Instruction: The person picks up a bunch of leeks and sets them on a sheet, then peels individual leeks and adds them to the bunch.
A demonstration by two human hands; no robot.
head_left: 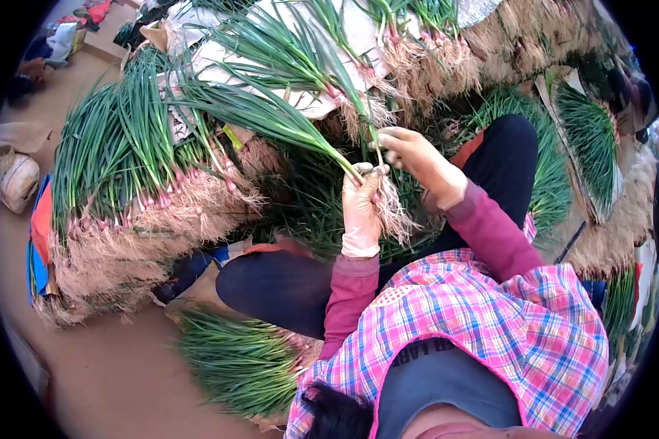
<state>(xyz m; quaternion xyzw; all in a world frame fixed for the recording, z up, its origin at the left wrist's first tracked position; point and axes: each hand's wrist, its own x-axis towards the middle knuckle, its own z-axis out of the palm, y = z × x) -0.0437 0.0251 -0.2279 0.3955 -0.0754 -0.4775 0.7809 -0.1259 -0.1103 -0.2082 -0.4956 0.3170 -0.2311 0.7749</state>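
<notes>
My gloved left hand [363, 208] is closed around the lower stems of a small bunch of scallions [300, 121]. Their long green leaves point up and left over the pile, and pale stringy roots [394, 216] hang out below the fist. Just right of it, my right hand [425, 159] pinches a thin green stalk between thumb and fingers. That stalk runs down to the left hand; the fingertips are slightly blurred. Beyond both hands, small scallion bunches [425, 36] lie on a white cloth [359, 36], roots toward me.
A thick row of scallions [117, 146] stands to the left, roots facing me. Another bundle [241, 362] lies by my left knee. On the right are more scallions [586, 139] beside a board. Loose green leaves [307, 197] cover the ground between my legs. A tied sack [18, 179] sits far left.
</notes>
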